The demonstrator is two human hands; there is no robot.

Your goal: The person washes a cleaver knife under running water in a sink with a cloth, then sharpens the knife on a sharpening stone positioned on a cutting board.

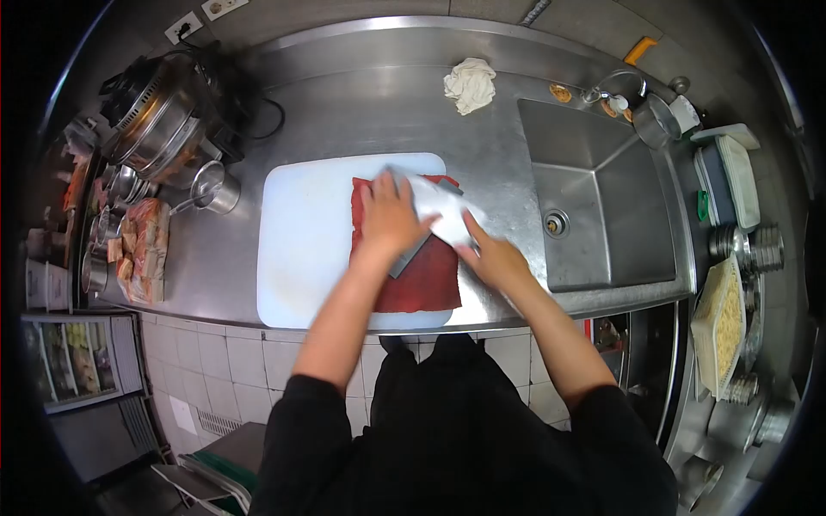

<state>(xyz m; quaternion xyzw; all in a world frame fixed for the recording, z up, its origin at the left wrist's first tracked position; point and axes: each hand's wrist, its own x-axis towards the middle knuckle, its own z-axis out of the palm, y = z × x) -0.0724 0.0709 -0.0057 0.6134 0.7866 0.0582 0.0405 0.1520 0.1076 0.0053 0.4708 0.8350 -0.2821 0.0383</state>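
Note:
A dark red cloth (422, 284) lies over the right part of a white cutting board (301, 232) on the steel counter. On the cloth rests a flat grey strip or blade (413, 251), partly under a white, motion-blurred sheet or cloth (440, 208). My left hand (391, 215) lies palm down with fingers spread on the grey piece and the white one's left edge. My right hand (492, 254) is at the white piece's lower right edge, thumb and fingers apart around it; whether it grips the edge is hard to tell.
A steel sink (602, 198) is to the right, a crumpled white cloth (470, 86) near the back wall. At left stand a steel appliance (159, 129), a metal pot (215, 187) and a plastic-wrapped package (148, 249). A tray of pale food (721, 322) is at far right.

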